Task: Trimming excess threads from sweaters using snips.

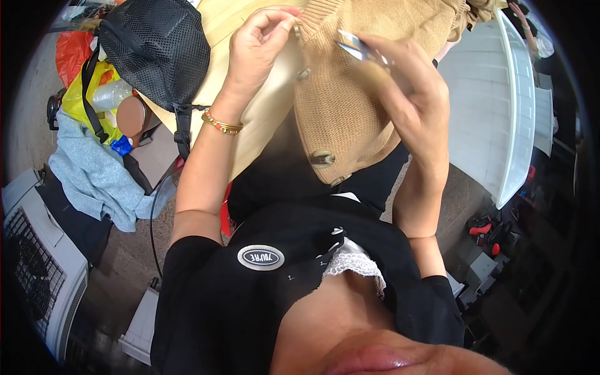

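A tan knitted cardigan [356, 94] hangs over the table edge toward my lap, with dark-and-light buttons, one large button [322, 158] near its lower end. My left hand [257, 50] is closed, thumb and finger pinching the garment's ribbed front edge near the top. In my right hand [409, 87] is a pair of small metal thread snips [354, 45], its tips pointing left just above the knit. The right fingers are slightly blurred. Whether the blades touch a thread cannot be made out.
Under the cardigan is a pale wooden table [219, 56]. A black mesh bag [156, 50] lies at its left; beyond it are a yellow plastic bag [81, 94] and a grey-blue garment [94, 169]. A large white bin [494, 100] stands at right. Another person [531, 37] is at far right.
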The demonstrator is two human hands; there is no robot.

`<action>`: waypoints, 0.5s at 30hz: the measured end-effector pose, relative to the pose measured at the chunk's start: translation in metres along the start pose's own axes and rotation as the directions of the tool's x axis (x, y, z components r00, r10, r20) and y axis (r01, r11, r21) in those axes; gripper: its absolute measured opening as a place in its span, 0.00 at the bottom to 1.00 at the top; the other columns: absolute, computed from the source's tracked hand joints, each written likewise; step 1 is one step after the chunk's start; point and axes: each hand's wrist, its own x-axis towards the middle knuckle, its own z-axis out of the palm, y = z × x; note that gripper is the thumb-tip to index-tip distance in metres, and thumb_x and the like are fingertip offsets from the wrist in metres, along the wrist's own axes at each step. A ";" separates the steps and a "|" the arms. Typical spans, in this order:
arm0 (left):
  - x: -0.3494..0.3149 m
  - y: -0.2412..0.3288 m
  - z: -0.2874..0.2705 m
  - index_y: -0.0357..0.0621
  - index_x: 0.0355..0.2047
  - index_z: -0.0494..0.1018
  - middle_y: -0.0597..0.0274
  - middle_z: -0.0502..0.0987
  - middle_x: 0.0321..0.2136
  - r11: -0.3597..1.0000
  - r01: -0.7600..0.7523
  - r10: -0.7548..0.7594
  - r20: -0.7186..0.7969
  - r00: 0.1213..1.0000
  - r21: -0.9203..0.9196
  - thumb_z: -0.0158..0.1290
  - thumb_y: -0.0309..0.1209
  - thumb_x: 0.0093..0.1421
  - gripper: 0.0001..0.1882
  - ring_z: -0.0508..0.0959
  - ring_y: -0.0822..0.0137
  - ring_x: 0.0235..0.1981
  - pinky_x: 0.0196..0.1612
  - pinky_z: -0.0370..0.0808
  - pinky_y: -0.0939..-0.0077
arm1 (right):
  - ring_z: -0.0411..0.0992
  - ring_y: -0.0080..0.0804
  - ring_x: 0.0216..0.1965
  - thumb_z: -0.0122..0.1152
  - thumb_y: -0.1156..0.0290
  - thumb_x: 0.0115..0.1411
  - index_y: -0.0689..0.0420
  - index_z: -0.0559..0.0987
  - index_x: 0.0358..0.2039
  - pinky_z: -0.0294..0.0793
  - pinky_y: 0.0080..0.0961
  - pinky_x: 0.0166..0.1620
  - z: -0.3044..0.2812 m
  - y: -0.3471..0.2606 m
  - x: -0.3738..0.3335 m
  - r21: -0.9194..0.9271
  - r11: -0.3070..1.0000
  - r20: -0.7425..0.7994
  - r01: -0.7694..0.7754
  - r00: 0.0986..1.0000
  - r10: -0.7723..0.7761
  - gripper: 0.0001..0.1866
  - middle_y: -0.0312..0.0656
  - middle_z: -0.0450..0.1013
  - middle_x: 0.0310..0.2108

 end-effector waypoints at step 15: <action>-0.001 0.013 -0.005 0.34 0.44 0.73 0.55 0.77 0.46 0.974 -0.017 -0.013 -0.133 0.991 -0.225 0.49 0.27 0.68 0.09 0.78 0.66 0.47 0.53 0.75 0.72 | 0.73 0.51 0.33 0.61 0.69 0.58 0.64 0.80 0.40 0.72 0.37 0.38 0.024 -0.001 0.059 -0.106 0.993 0.244 -0.058 0.966 0.083 0.13 0.55 0.73 0.30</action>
